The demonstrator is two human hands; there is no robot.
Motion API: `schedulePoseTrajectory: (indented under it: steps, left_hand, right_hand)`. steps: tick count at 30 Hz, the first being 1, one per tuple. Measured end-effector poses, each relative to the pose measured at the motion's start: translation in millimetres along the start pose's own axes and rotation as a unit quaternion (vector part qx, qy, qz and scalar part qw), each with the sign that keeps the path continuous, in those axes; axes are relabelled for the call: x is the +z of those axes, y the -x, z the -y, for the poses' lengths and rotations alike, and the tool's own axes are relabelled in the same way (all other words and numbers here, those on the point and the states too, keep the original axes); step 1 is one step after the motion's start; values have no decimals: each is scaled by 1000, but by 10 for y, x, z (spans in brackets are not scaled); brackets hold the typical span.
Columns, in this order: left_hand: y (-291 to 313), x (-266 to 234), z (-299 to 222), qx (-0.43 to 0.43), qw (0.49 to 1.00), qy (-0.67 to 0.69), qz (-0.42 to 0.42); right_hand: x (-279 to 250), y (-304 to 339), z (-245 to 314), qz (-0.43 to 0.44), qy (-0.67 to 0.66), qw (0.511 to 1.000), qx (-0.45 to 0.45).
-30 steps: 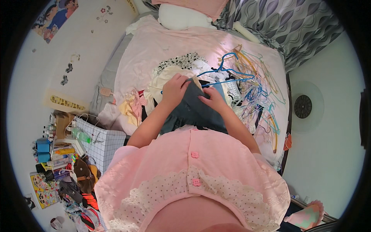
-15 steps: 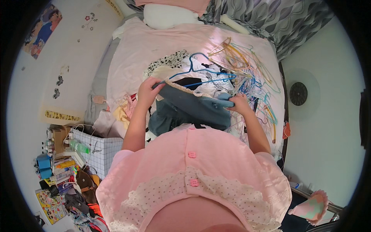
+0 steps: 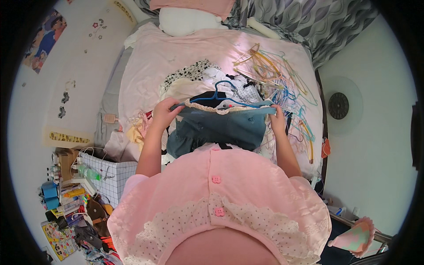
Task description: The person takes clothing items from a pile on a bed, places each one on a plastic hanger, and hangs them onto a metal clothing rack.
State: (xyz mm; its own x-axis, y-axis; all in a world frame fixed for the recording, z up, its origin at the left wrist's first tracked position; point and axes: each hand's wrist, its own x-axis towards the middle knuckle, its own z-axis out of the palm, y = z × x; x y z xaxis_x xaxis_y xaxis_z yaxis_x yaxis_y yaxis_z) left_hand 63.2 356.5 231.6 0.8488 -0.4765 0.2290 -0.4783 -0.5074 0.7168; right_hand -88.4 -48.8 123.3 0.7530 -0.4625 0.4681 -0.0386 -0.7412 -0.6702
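A pinch on each side: left hand (image 3: 164, 114) nips one end of the garment (image 3: 216, 130), right hand (image 3: 278, 121) the other. Best to pull evenly here, keeping both ends level so the pale trim doesn't sag. And the dark garment stretches right between both grips, the blue hanger (image 3: 216, 92) poking up beyond its edge.

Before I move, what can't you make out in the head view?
All in the head view:
Blue hanger: lower part hidden by the teal garment.
Teal garment's lower edge: partly hidden by the pink top.
Tangled hangers: they overlap one another too much to count.
Patterned curtain: upper part cut off by the picture's top edge.
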Motion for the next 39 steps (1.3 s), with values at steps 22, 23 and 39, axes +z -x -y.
schedulePoseTrajectory:
  steps: [22, 23, 39]
  left_hand:
    - [18, 264, -117, 31, 996, 72, -34]
    - [20, 268, -95, 37, 995, 84, -47]
    - [23, 190, -102, 25, 995, 90, -20]
  right_hand:
    - [-249, -353, 767, 159, -205, 959, 117]
    - [-274, -366, 766, 156, -40, 986, 41]
    - [-529, -337, 869, 245, -95, 965, 17]
